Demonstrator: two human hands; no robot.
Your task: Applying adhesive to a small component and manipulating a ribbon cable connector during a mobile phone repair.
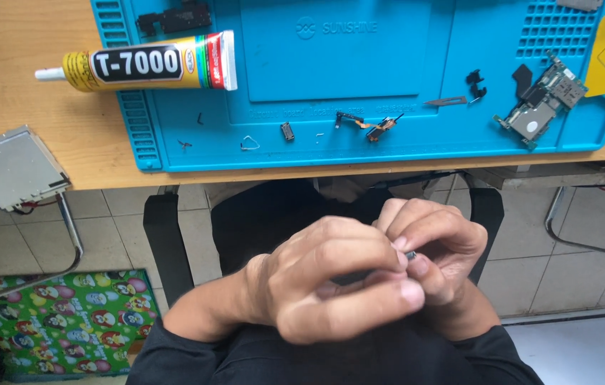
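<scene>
Our left hand and right hand pinched together on one tiny dark part — above, one blue mat, one glue tube, one circuit board, one metal plate.

Your route over the blue mat centre is open; a glue tube blocks its left, a circuit board its right, small parts its near edge.
</scene>
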